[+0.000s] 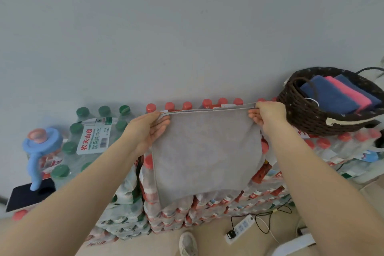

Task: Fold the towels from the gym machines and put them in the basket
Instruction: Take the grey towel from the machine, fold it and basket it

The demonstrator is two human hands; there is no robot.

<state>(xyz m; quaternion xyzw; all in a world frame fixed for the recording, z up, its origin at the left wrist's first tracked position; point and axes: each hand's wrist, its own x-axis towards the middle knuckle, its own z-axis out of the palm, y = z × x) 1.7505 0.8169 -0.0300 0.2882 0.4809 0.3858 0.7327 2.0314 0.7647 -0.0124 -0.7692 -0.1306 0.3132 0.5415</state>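
Observation:
A grey towel [205,151] hangs doubled over in front of me, its two top edges lying together. My left hand [149,129] pinches its upper left corner and my right hand [268,115] pinches its upper right corner, holding it stretched flat in the air. A dark woven basket [307,116] stands to the right on stacked water packs. Inside it lie folded towels: a dark blue one [332,97], a pink one [349,93] and another dark blue one behind.
Shrink-wrapped packs of red-capped bottles [207,203] are stacked below the towel, with green-capped packs [91,137] to the left. A blue water pump [39,145] and a black slab sit far left. A power strip [241,228] with cables lies on the floor by my shoe [188,243].

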